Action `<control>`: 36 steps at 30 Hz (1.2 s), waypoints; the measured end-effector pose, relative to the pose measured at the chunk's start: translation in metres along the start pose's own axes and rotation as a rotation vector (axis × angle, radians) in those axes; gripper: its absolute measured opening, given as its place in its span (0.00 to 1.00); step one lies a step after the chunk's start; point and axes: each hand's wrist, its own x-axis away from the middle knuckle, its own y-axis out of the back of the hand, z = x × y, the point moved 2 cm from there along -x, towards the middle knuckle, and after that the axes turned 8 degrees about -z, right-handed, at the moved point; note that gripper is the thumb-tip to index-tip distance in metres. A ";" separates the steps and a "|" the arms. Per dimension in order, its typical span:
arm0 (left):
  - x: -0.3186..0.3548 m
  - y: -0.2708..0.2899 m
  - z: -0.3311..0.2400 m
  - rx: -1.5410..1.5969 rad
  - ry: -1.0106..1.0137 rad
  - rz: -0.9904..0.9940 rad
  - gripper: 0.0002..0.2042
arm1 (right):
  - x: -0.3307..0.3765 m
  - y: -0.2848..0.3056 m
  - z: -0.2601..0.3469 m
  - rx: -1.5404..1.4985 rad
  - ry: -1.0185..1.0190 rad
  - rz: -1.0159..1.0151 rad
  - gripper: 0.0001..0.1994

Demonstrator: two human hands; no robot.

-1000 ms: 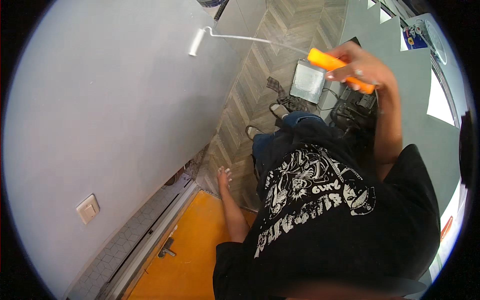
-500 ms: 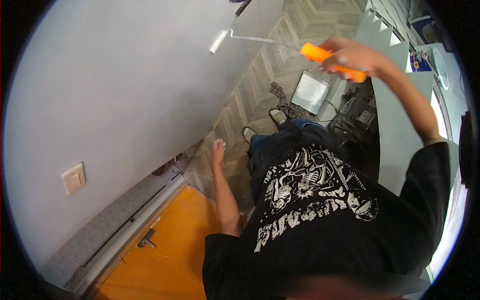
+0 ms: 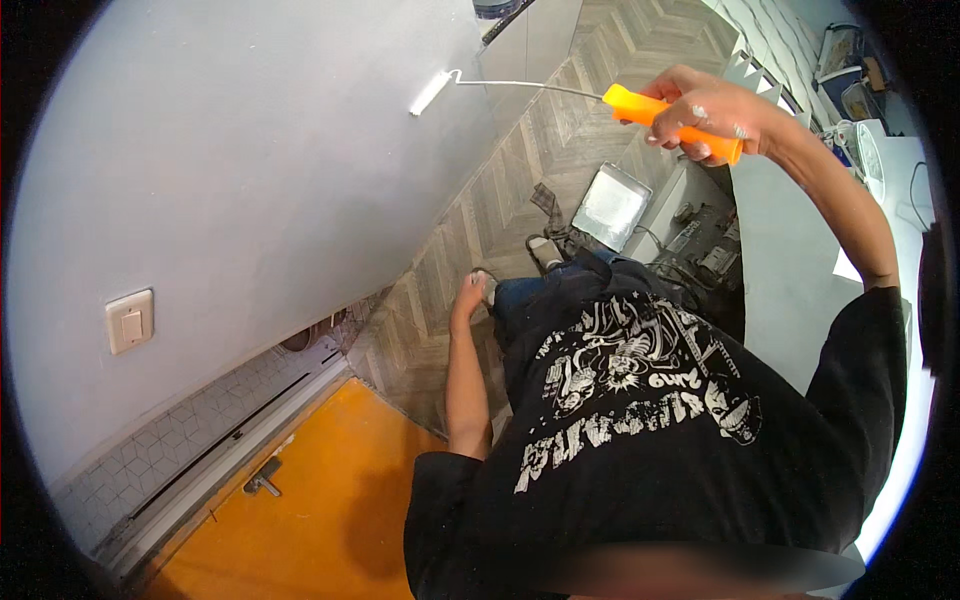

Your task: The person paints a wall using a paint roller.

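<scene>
At the upper right, the right hand (image 3: 715, 115) has its fingers closed around the orange handle of the paint roller (image 3: 560, 92); the left hand (image 3: 468, 296) hangs with fingers loosely together, holding nothing.

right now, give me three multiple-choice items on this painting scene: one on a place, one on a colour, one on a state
1. Where is the small white roller head?
A. on the grey wall
B. in the white paint tray
C. on the orange door

2. What colour is the roller's plastic handle?
A. blue
B. orange
C. black

3. What is the left hand doing?
A. gripping the handle
B. pressing the wall switch
C. hanging down, holding nothing

Answers: 1 A, the roller head lies against the wall, high up. 2 B, the handle in the right hand is bright orange. 3 C, the left hand hangs by the leg with nothing in it.
</scene>
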 end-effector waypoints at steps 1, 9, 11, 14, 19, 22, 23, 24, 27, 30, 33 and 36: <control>0.003 0.003 0.009 0.003 -0.002 0.002 0.29 | 0.006 0.004 0.005 -0.029 -0.055 0.016 0.29; 0.064 0.017 0.073 0.135 0.490 -0.093 0.29 | 0.060 0.076 0.023 -0.031 0.282 0.093 0.21; 0.075 0.009 0.093 0.123 0.623 -0.109 0.30 | 0.045 0.072 0.016 -0.067 0.316 0.165 0.21; 0.057 0.003 0.082 0.101 0.619 0.031 0.31 | -0.024 -0.014 -0.001 -0.236 -0.002 0.377 0.27; 0.047 0.017 0.036 0.289 0.391 -0.166 0.31 | 0.008 0.010 0.019 -0.387 0.193 0.256 0.18; 0.060 0.030 0.014 0.380 0.323 -0.261 0.30 | 0.038 0.051 0.052 0.121 0.053 0.145 0.16; 0.056 0.030 -0.002 0.419 0.273 -0.311 0.20 | 0.049 0.057 0.043 0.232 0.287 0.121 0.17; 0.063 0.029 0.007 0.430 0.289 -0.338 0.20 | 0.039 0.060 0.032 0.344 0.564 0.153 0.19; 0.073 0.023 0.050 0.384 0.401 -0.270 0.22 | 0.013 0.027 -0.002 0.532 1.103 0.165 0.22; 0.077 0.018 0.060 0.234 0.547 -0.081 0.32 | -0.023 -0.044 -0.008 -0.351 0.078 0.263 0.34; 0.089 0.025 0.070 0.307 0.575 -0.030 0.34 | -0.002 -0.044 0.004 -0.348 -0.166 0.055 0.28; 0.114 0.029 0.105 0.439 0.547 -0.304 0.28 | 0.040 0.024 0.029 -0.035 0.081 -0.004 0.26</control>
